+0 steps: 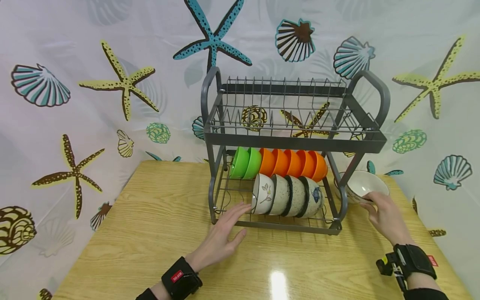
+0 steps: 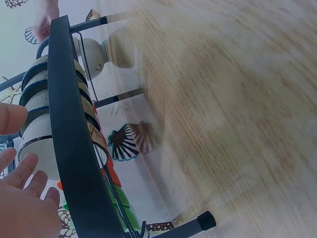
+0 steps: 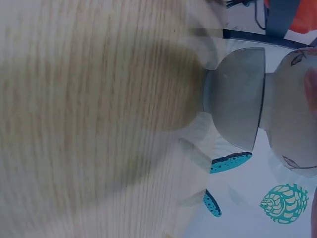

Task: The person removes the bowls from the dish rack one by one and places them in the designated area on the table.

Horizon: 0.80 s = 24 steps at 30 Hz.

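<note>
On the right, my right hand (image 1: 386, 216) pinches the near rim of a white bowl (image 1: 369, 183) with a leaf pattern on its outside. The right wrist view has this patterned bowl (image 3: 292, 109) just over the mouth of a plain-looking bowl (image 3: 237, 99) on the table. My left hand (image 1: 221, 237) reaches to the rack's front edge with fingers extended, fingertips close by a white bowl (image 1: 263, 193) with a twig design. That bowl stands on its side at the left end of a row of speckled bowls (image 1: 296, 196) on the lower shelf.
A dark two-tier dish rack (image 1: 296, 143) stands on the wooden table (image 1: 161, 208). Behind the speckled row, green bowls (image 1: 245, 163) and several orange bowls (image 1: 292, 162) stand on edge. The upper tier has wire slots. A patterned cloth (image 1: 157, 62) hangs behind.
</note>
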Tool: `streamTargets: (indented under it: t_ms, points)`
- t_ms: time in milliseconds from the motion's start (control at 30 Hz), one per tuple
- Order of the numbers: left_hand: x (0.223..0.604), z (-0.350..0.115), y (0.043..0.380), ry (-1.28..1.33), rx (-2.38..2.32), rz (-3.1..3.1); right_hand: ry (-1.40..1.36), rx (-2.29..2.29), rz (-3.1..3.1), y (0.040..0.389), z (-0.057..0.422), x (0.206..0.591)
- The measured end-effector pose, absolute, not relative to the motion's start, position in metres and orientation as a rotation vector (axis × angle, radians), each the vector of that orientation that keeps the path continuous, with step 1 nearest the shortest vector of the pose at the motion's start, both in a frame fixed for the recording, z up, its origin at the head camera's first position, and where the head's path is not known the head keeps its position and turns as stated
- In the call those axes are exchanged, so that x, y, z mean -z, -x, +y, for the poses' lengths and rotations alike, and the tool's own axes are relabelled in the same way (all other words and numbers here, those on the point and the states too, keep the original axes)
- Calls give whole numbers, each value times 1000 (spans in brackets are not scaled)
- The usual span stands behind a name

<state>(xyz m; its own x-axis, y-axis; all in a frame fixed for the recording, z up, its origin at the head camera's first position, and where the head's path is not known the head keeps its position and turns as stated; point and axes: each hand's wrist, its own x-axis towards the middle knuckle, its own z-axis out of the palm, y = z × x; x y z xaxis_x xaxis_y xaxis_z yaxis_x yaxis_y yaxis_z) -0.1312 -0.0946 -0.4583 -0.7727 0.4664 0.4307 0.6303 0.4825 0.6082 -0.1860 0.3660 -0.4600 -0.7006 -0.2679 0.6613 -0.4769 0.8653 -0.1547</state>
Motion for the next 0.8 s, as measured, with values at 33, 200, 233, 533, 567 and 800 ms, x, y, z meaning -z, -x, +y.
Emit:
streamTargets:
  t_ms: [33, 200, 233, 533, 567, 800]
  points:
    - [459, -95, 131, 946, 1171, -2524, -526, -424, -2392, 189, 365, 461]
    - [461, -95, 131, 938, 1181, -2537, -475, -460, -2455, 205, 362, 462]
    - [461, -94, 131, 938, 1180, -2539, -465, -464, -2470, 207, 362, 462]
    - [463, -92, 132, 956, 1205, -2534, -298, -535, -2690, 219, 364, 470]
    - [464, -91, 132, 957, 1205, -2533, -284, -541, -2703, 220, 364, 471]
    - [463, -89, 133, 949, 1250, -2566, -341, -562, -2673, 220, 363, 476]
